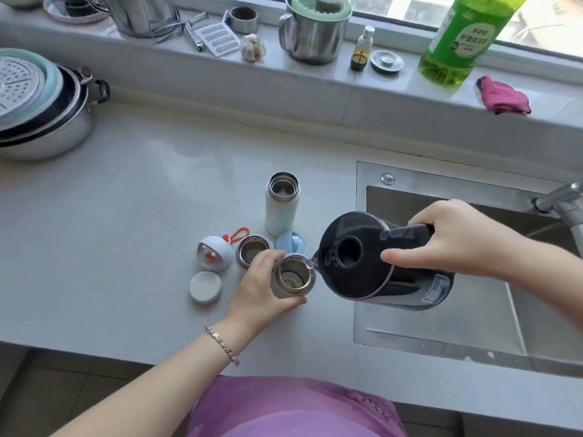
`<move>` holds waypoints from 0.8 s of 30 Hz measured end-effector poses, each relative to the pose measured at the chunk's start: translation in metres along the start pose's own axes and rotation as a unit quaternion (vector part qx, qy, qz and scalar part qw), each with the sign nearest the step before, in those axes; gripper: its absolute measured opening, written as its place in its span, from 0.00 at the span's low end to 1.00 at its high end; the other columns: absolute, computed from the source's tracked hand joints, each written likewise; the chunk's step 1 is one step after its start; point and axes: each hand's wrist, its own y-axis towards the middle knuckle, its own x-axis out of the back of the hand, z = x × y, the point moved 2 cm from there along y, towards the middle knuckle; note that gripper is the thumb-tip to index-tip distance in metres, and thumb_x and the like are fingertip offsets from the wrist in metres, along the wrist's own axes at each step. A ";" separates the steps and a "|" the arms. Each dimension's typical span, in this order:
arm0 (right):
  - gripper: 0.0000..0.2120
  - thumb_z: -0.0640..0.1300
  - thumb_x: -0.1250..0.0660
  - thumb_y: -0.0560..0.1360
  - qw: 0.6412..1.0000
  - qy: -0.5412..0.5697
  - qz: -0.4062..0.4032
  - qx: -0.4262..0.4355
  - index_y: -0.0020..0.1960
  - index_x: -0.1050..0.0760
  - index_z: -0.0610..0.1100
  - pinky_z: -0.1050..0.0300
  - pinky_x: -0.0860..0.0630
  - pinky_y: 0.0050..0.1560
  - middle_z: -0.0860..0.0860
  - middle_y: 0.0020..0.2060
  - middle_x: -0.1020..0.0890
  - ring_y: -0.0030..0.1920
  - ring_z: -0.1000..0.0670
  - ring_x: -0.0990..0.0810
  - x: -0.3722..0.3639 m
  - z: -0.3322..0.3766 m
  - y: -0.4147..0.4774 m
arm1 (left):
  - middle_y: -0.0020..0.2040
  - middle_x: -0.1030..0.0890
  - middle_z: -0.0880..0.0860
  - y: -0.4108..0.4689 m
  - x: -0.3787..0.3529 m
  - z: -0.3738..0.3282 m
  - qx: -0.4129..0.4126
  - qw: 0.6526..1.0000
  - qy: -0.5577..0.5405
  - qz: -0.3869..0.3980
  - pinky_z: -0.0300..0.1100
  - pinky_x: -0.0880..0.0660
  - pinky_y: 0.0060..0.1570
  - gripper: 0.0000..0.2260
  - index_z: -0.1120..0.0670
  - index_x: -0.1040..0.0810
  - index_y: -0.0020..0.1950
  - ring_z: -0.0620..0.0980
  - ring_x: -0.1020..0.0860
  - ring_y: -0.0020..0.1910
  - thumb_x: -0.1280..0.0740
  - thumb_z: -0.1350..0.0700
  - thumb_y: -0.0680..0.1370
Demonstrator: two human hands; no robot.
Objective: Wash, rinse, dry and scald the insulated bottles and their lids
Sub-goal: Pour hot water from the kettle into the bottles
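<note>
Grips open bottle (294, 274) on bench (126, 216) with left hand (262, 288); holds tilted kettle (356, 257) by handle in right hand (454, 234), spout at bottle's 3 o'clock rim, with white bottle (281, 209) upright at 12 o'clock

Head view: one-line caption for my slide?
Right hand tips the black kettle over an open bottle the left hand grips.

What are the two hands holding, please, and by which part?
The left hand grips the open bottle round its body, just below the rim; the right hand holds the black kettle by its handle.
</note>
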 end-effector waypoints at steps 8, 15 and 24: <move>0.27 0.67 0.33 0.59 0.994 -0.098 0.034 -0.020 0.29 0.34 0.42 0.59 0.36 0.29 0.50 0.25 0.32 0.27 0.48 0.33 0.003 0.027 0.001 | 0.56 0.29 0.44 -0.006 -0.001 -0.002 -0.021 1.000 -0.001 -0.021 0.18 0.40 0.57 0.31 0.59 0.25 0.61 0.33 0.33 0.56 0.20 0.58 0.61; 0.27 0.67 0.34 0.58 0.992 -0.121 0.032 -0.028 0.29 0.35 0.42 0.59 0.36 0.30 0.50 0.25 0.32 0.28 0.48 0.33 0.005 0.032 -0.001 | 0.55 0.28 0.39 -0.006 -0.001 -0.002 -0.019 0.999 -0.016 -0.023 0.20 0.37 0.56 0.29 0.55 0.24 0.61 0.34 0.31 0.56 0.20 0.57 0.62; 0.27 0.68 0.34 0.60 0.988 -0.145 0.033 -0.042 0.31 0.31 0.41 0.59 0.34 0.30 0.49 0.27 0.29 0.29 0.47 0.30 0.009 0.038 -0.001 | 0.53 0.27 0.42 -0.002 0.002 -0.003 -0.009 1.000 -0.012 -0.021 0.20 0.39 0.54 0.29 0.55 0.23 0.59 0.41 0.28 0.55 0.19 0.56 0.60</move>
